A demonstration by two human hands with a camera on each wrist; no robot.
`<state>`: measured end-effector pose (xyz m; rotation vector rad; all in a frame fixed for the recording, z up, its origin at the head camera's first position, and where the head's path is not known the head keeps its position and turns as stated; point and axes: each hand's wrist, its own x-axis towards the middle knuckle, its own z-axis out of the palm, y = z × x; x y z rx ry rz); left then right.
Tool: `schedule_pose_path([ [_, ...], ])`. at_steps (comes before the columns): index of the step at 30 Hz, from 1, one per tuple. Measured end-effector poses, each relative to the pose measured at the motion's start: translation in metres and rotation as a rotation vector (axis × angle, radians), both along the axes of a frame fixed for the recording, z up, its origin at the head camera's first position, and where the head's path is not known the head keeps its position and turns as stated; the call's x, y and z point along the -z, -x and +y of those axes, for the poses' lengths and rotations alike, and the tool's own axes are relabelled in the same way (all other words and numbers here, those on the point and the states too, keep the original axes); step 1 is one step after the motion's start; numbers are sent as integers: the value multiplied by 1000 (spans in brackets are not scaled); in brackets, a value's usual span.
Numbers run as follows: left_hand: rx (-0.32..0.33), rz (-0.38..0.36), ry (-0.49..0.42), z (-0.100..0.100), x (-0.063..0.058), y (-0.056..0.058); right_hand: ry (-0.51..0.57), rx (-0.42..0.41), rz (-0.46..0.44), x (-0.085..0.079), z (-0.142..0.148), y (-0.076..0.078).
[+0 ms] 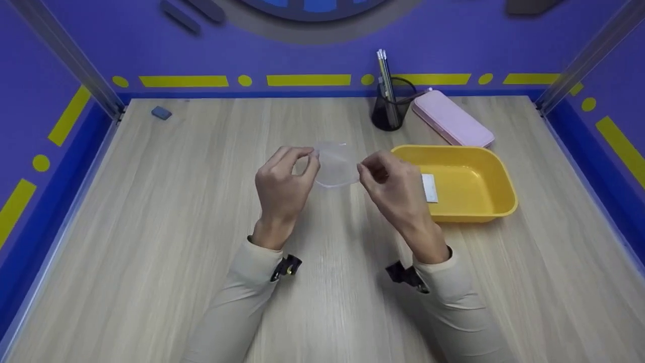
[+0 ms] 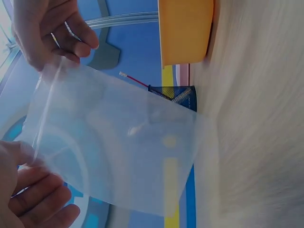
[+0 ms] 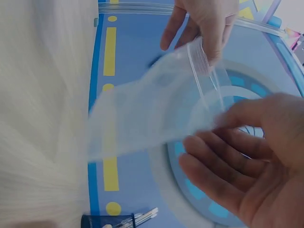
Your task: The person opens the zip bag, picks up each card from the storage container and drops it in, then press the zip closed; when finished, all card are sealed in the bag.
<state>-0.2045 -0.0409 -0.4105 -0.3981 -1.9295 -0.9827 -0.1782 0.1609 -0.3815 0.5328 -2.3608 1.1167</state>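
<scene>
A clear zip-top plastic bag hangs between both hands above the table. My left hand pinches one top corner between thumb and index finger. The opposite top corner is pinched by my right hand. In the left wrist view the bag is see-through, with its zip strip running along the edge between the hands and nothing visible inside. The right wrist view shows the same bag hanging down from the fingertips, its lower end near the tabletop.
Right of the hands sits a yellow tray with a small white item in it. Behind are a black mesh cup of pencils and a pink case. A blue eraser-like block lies far left.
</scene>
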Motion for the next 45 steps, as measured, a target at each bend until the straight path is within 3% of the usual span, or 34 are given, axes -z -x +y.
schedule_pose_path([
  [7, 99, -24, 9, 7, 1, -4, 109, 120, 111, 7, 2, 7],
  [14, 140, -40, -24, 10, 0, -3, 129, 101, 145, 9, 1, 11],
  [25, 126, -117, -180, 12, -5, 4, 322, 28, -39, 7, 3, 11],
  [34, 187, -189, -349, 13, -12, 17, 319, -72, -130, -2, 14, 19],
  [40, 131, -178, -342, 10, -16, 23, 301, -108, -182, -12, 27, 23],
  [45, 122, -168, -318, 9, -18, 23, 248, -72, -181, -18, 44, 29],
])
